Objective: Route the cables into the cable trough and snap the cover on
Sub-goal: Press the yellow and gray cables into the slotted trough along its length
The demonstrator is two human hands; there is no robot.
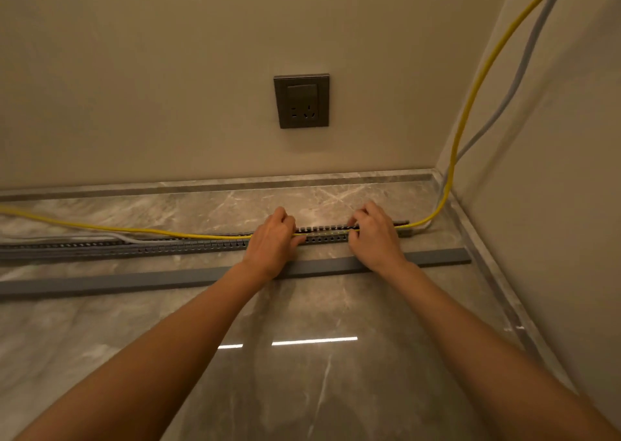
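A: Two cables in play. Left of the left hand, yellow cable lying loose on the marble floor, drifting away from the cable trough; grey cable seen mostly past the right hand, climbing the corner wall, with a pale length also near the trough's far left end.

B: Hands?

A: Left hand curled, fingers pinched on the yellow cable right at the slotted wall. Right hand likewise closed, fingertips pressing the same cable down into the channel. Between the hands, yellow looks seated or nearly so. Beyond the right hand, bends up out of the trough end into the corner.

B: Cover?

A: Cover flat on the floor just nearer than both wrists, parallel to the trough, not fitted.

B: Advice for seating?

A: Keep right hand as anchor, slide left hand leftward in short steps, pressing down below the finger tops each step. Avoid tension from the corner bend, likely to pop the run back out. Grey in afterwards, then cover.
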